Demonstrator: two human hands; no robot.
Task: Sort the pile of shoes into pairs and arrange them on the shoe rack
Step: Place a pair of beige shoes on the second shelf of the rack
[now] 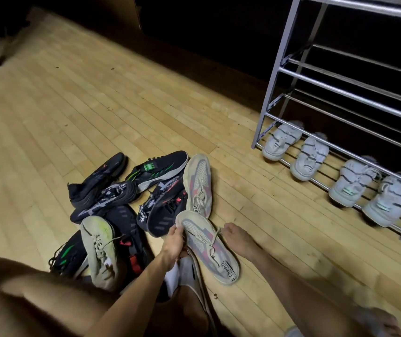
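Observation:
A beige and pink mesh sneaker [209,249] is held low over the floor in front of me. My left hand [174,242] grips its left edge near the toe. My right hand [235,238] holds its right side, fingertips at the lace. Its matching sneaker [198,184] lies just beyond on the floor. To the left is the pile: black shoes with green stripes [157,167], black shoes with red accents [167,210], a plain black shoe [97,181], and an off-white sneaker [99,251]. The grey metal shoe rack [277,76] stands at right, with two pairs of pale grey shoes [308,156] on its bottom shelf.
Light wooden floor [73,105] stretches to the left and behind the pile. My bent knee [24,300] fills the lower left, and a foot in a white sock [175,276] rests under the held sneaker. The rack's upper shelves [352,83] hold nothing. The background is dark.

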